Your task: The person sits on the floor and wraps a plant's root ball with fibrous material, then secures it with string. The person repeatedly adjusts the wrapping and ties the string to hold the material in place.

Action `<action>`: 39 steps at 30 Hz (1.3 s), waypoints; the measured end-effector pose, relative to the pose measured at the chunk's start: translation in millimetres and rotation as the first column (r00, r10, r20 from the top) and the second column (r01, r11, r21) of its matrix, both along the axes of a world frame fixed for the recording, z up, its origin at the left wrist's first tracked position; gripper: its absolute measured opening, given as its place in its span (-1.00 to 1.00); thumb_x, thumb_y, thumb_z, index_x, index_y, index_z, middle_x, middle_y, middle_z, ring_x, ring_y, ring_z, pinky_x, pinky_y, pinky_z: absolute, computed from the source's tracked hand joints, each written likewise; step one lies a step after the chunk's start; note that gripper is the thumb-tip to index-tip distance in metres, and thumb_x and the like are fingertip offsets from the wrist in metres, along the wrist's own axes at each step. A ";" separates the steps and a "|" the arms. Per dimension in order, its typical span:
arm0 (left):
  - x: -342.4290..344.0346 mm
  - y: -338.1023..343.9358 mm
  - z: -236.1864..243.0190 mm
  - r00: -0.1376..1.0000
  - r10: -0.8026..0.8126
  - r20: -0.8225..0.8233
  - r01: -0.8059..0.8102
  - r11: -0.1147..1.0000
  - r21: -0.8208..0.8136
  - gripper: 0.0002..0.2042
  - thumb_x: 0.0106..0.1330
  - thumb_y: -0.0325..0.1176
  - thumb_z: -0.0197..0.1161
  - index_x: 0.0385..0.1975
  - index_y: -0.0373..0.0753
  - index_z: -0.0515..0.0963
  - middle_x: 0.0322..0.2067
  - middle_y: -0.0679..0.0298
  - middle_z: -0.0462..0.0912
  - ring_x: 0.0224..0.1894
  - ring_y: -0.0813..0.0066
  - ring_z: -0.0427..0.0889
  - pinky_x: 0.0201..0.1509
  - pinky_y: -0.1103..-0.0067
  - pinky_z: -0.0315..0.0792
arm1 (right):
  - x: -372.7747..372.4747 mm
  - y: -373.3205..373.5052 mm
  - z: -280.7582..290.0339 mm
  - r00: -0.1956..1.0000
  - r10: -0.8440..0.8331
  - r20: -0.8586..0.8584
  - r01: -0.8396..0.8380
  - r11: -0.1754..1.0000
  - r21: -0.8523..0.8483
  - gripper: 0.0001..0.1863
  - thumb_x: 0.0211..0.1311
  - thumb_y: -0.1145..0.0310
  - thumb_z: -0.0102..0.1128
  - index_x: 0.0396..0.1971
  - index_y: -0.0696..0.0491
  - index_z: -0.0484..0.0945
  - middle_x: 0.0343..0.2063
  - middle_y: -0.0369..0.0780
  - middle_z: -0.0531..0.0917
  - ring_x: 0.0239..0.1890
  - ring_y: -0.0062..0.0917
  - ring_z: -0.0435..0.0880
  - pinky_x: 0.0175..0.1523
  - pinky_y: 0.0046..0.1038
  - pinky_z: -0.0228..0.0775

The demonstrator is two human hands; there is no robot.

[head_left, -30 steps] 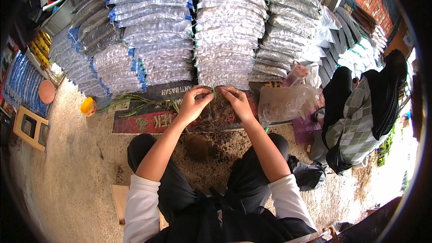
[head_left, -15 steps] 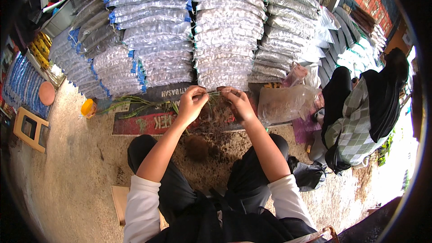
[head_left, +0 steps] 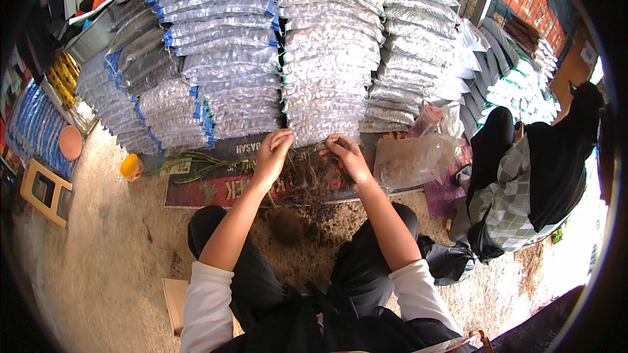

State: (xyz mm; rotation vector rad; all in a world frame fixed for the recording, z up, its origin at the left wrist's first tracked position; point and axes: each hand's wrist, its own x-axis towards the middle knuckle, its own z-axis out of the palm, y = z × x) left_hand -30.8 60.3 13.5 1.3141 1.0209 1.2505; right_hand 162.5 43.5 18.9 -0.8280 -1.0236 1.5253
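My left hand (head_left: 271,160) is raised over the dark board (head_left: 196,192), fingertips pinched on a thin strand that hangs down. My right hand (head_left: 347,163) is a short way to its right, fingers closed on thin greenish plant strands (head_left: 313,168) that trail between the hands. Beneath them dark soil (head_left: 316,187) is scattered over the board and floor, with a round brown clump (head_left: 285,225) between my knees. Long green leaves (head_left: 203,160) lie to the left of my left hand.
Tall stacks of filled plastic bags (head_left: 327,85) rise behind the board. A co-worker (head_left: 523,183) in dark and checked clothing crouches at the right, near a clear plastic bag (head_left: 412,163). A yellow tub (head_left: 131,171) and beige stool (head_left: 33,186) stand at the left.
My hands have drawn apart from nearly touching, the left shifting a little left, with strands now trailing between them. The whole view has shifted slightly downward in the picture.
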 end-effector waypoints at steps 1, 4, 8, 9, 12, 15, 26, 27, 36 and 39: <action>0.7 -0.8 -0.9 0.995 -0.031 -0.099 0.036 0.998 0.046 -0.66 0.18 -0.17 0.15 -0.11 -0.20 0.41 -0.05 0.18 0.35 0.07 0.31 0.32 0.07 0.39 0.25 | -0.5 2.1 -4.8 1.000 0.011 0.022 -0.011 1.000 0.027 -0.90 0.15 0.40 0.03 -0.39 0.10 0.44 -0.39 -0.30 0.55 -0.34 -0.65 0.49 -0.17 -0.60 0.29; 10.2 -12.5 5.4 0.930 -0.068 -0.361 0.135 0.977 0.163 -0.68 0.16 -0.14 0.17 -0.18 -0.18 0.49 0.00 0.27 0.33 0.07 0.38 0.33 0.05 0.39 0.24 | -2.4 1.1 -7.9 0.994 0.008 0.113 -0.019 0.995 0.094 -0.88 0.12 0.41 0.06 -0.37 0.13 0.46 -0.38 -0.33 0.54 -0.33 -0.67 0.48 -0.17 -0.62 0.28; 11.2 -12.0 -2.6 0.941 -0.025 -0.339 0.120 0.957 0.265 -0.78 0.16 -0.24 0.19 -0.30 -0.23 0.52 -0.11 0.32 0.40 0.00 0.42 0.39 0.03 0.43 0.25 | -7.2 -2.4 -5.6 0.990 0.008 0.141 -0.021 0.996 0.088 -0.86 0.11 0.40 0.07 -0.35 0.13 0.46 -0.38 -0.33 0.54 -0.34 -0.69 0.48 -0.20 -0.63 0.29; 10.9 -11.4 -2.4 0.941 -0.024 -0.337 0.111 0.964 0.243 -0.79 0.16 -0.25 0.19 -0.30 -0.23 0.51 -0.12 0.33 0.41 -0.01 0.43 0.40 0.03 0.43 0.25 | -7.1 -2.8 -5.2 0.990 0.006 0.139 -0.017 0.997 0.079 -0.85 0.11 0.40 0.07 -0.35 0.13 0.46 -0.38 -0.33 0.54 -0.35 -0.70 0.49 -0.21 -0.63 0.30; 8.3 -7.5 -7.1 0.940 0.025 -0.340 0.049 0.977 0.207 -0.79 0.17 -0.26 0.17 -0.28 -0.23 0.49 -0.15 0.34 0.43 -0.02 0.44 0.40 0.03 0.43 0.26 | -0.7 -1.4 -4.9 0.999 0.038 -0.033 -0.042 0.993 -0.113 -0.87 0.12 0.38 0.06 -0.36 0.11 0.47 -0.37 -0.32 0.54 -0.38 -0.68 0.49 -0.22 -0.62 0.30; 7.2 -4.1 -10.2 0.971 0.033 -0.238 -0.001 0.991 0.134 -0.77 0.16 -0.27 0.18 -0.29 -0.27 0.46 -0.17 0.30 0.42 -0.09 0.43 0.44 -0.01 0.43 0.29 | -1.1 -2.0 0.6 0.995 0.000 -0.100 -0.007 0.998 -0.070 -0.88 0.12 0.38 0.04 -0.37 0.09 0.46 -0.36 -0.31 0.54 -0.38 -0.67 0.49 -0.22 -0.62 0.29; 15.9 -10.5 -3.7 0.953 -0.101 -0.287 0.165 0.964 0.209 -0.82 0.17 -0.31 0.18 -0.39 -0.30 0.52 -0.11 0.29 0.40 -0.02 0.45 0.40 0.04 0.46 0.25 | -2.1 0.9 -11.2 0.994 0.028 0.101 -0.030 0.999 0.022 -0.86 0.08 0.40 0.08 -0.37 0.12 0.47 -0.44 -0.35 0.52 -0.37 -0.69 0.46 -0.22 -0.63 0.27; 16.3 -10.6 -2.7 0.957 -0.097 -0.273 0.158 0.964 0.211 -0.83 0.16 -0.32 0.18 -0.39 -0.31 0.52 -0.11 0.28 0.40 -0.03 0.45 0.40 0.04 0.46 0.26 | -1.9 1.8 -11.5 0.997 0.031 0.077 -0.032 0.999 0.004 -0.86 0.08 0.40 0.08 -0.37 0.12 0.47 -0.44 -0.34 0.52 -0.38 -0.69 0.46 -0.23 -0.63 0.27; 17.2 -6.9 -8.8 0.904 0.123 -0.409 0.077 0.895 0.439 -0.84 0.10 -0.39 0.21 -0.46 -0.36 0.49 -0.23 0.19 0.43 -0.15 0.38 0.47 -0.08 0.53 0.35 | -2.1 -5.9 4.4 0.993 -0.025 -0.118 0.006 0.987 -0.163 -0.88 0.15 0.38 0.04 -0.34 0.08 0.40 -0.44 -0.30 0.51 -0.40 -0.61 0.51 -0.24 -0.56 0.31; 17.5 -5.8 -11.1 0.905 0.147 -0.400 0.061 0.884 0.463 -0.85 0.12 -0.37 0.18 -0.45 -0.34 0.47 -0.26 0.18 0.45 -0.16 0.36 0.48 -0.10 0.51 0.36 | -0.5 -2.6 1.5 0.983 -0.015 -0.183 -0.020 0.982 -0.190 -0.90 0.17 0.38 0.01 -0.34 0.06 0.37 -0.51 -0.31 0.47 -0.44 -0.59 0.47 -0.24 -0.51 0.31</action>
